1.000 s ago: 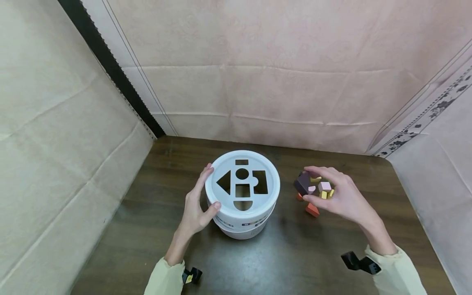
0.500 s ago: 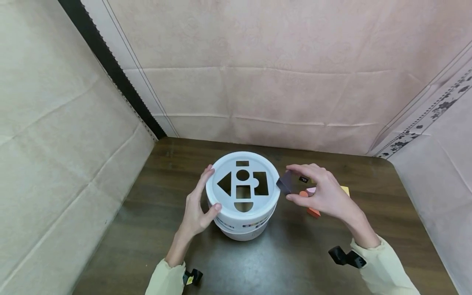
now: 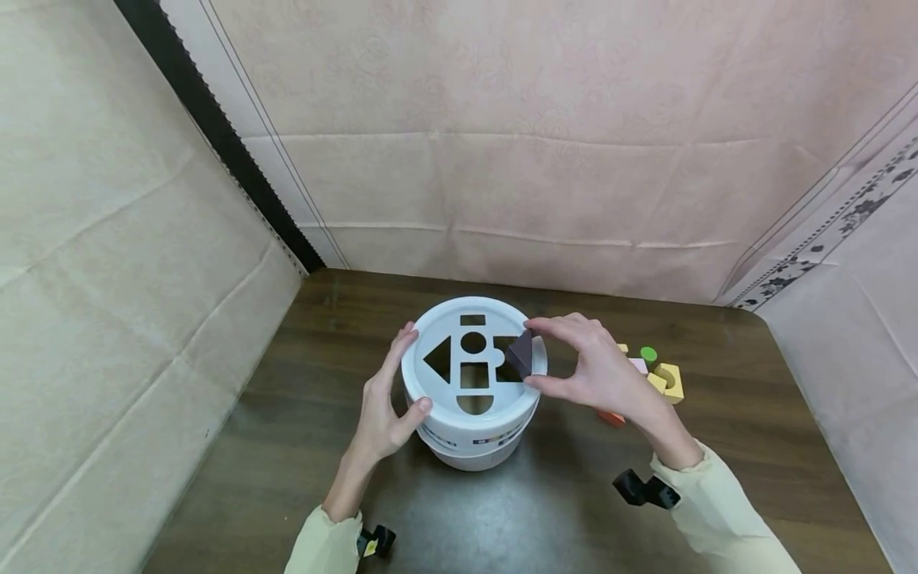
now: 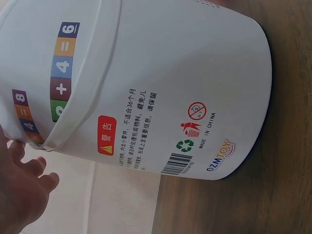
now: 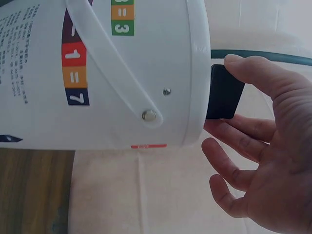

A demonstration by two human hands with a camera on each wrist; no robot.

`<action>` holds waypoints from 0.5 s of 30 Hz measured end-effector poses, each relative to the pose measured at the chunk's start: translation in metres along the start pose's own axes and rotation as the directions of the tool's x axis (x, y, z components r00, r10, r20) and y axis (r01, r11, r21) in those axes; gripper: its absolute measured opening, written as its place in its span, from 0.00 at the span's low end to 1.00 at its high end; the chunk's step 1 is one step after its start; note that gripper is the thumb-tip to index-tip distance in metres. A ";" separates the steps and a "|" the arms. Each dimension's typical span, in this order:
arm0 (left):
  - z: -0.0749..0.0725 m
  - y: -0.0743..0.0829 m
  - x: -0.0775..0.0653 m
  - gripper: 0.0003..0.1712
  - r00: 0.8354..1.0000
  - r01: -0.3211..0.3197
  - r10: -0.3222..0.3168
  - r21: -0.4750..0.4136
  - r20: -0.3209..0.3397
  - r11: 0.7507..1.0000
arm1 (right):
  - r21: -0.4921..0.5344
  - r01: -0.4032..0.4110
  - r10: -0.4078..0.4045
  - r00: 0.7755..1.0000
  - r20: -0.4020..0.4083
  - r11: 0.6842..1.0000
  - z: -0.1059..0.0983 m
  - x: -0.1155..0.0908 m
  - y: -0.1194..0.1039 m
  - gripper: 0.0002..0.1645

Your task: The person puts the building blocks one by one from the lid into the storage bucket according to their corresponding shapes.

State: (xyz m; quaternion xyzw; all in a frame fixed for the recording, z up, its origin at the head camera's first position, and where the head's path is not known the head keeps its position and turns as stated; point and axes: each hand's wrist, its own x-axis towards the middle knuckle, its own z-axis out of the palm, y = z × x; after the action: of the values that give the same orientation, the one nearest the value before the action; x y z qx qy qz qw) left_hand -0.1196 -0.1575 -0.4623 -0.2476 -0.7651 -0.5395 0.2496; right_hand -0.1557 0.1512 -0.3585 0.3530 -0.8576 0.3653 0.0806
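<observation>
Pinching a dark block (image 3: 521, 355) in my right hand (image 3: 595, 371) (the nearer one), I hold it right of centre, longer visible side running up-frame, over the notched cut-out (image 3: 504, 342) in the white lid (image 3: 439, 402), my left hand (image 3: 382, 402) spread against its left edge.

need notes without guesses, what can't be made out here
Head view: full shape of the red block, partly covered by the right hand.
Left wrist view: rest of the left hand, cut off by the picture's edge.
Right wrist view: lower end of the dark block, behind the lid's rim.
Right wrist view: fine print on the bucket, too small and blurred.
</observation>
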 end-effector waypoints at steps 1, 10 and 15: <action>0.000 0.000 0.000 0.46 1.000 0.003 -0.003 0.002 0.000 1.000 | -0.001 -0.003 0.003 1.000 0.003 1.000 0.001 0.001 -0.001 0.40; 0.001 0.001 -0.001 0.47 1.000 0.030 -0.030 0.006 0.001 1.000 | 0.000 -0.006 0.006 1.000 0.021 1.000 0.009 0.013 -0.008 0.41; 0.000 0.002 -0.001 0.46 0.999 0.033 -0.033 0.006 -0.001 0.999 | 0.012 0.044 -0.044 0.999 0.018 0.999 0.017 0.022 -0.012 0.40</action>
State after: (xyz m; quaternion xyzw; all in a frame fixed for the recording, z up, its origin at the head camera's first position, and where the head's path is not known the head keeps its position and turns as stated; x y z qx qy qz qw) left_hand -0.1176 -0.1566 -0.4616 -0.2339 -0.7707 -0.5413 0.2415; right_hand -0.1616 0.1223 -0.3550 0.3755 -0.8482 0.3651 0.0789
